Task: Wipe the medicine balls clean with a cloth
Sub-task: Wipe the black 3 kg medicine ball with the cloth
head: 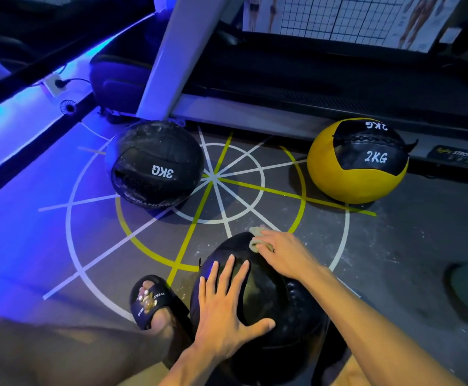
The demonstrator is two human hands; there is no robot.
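A big treadmill (338,87) stands behind the black 3KG ball (154,165) and the yellow 2KG ball (358,162). My flat left hand (227,305) presses the black ball (269,302) by my sandal (150,300). My right hand (285,252) grips the cloth (255,240) on top.

The floor (394,246) is dark grey, with white and yellow lines (213,176) painted as circles and spokes in the middle of the frame. At the upper left a blue light strip (18,112) runs along the wall, near a socket (55,84) with a plug. A white machine frame (168,51) crosses the top centre, and posters (352,18) hang at the upper right.
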